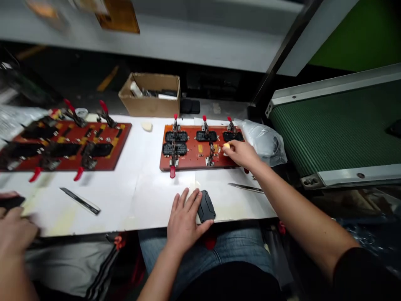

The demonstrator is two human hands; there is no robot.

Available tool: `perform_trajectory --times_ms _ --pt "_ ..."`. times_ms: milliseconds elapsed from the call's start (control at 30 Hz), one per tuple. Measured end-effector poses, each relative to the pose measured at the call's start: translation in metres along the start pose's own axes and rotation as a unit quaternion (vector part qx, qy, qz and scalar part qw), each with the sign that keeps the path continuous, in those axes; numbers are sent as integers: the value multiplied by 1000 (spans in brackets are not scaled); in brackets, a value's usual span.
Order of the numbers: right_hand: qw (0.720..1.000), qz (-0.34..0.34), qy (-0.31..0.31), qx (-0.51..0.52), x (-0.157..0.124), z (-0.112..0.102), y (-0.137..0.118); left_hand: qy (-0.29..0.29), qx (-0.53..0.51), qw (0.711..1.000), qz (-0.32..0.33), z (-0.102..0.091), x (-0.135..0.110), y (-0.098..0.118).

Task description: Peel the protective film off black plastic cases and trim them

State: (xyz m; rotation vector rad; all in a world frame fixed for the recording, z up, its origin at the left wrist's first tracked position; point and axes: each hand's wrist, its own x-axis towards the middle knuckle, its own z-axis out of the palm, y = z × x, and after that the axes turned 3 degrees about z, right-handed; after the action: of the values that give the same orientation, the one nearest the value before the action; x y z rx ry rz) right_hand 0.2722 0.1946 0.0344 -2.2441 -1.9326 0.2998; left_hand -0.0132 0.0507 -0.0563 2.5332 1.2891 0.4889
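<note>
My left hand (184, 219) lies flat on the white table, fingers stretched out. Its thumb and fingertips rest at the left edge of a flat black plastic cover (206, 206) near the table's front edge. My right hand (242, 154) pinches a small pale yellow sponge piece (227, 146) above the right end of a reddish-brown fixture board (196, 161). On that board several black covers, such as this black cover (174, 149), sit under toggle clamps with red handles. Part of the board's right end is hidden behind my right hand.
A co-worker's hand (15, 230) is at far left, near a second clamp board (122, 140). Two utility knives, a left knife (80, 201) and a right knife (246, 187), lie on the table. Behind stand a cardboard box (153, 108), a plastic bag (265, 140) and a green conveyor (338, 125).
</note>
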Motion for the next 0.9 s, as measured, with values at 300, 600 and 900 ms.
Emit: perform_trajectory --times_ms 300,600,900 --pt "990 -34 23 132 -34 -31 -9 8 57 998 12 5 -5 -12" --pt "945 171 -212 181 -302 111 136 -20 47 998 33 -1 10 -14" --pt "962 216 37 165 -249 94 194 -22 -113 993 -13 -22 -2 -7"
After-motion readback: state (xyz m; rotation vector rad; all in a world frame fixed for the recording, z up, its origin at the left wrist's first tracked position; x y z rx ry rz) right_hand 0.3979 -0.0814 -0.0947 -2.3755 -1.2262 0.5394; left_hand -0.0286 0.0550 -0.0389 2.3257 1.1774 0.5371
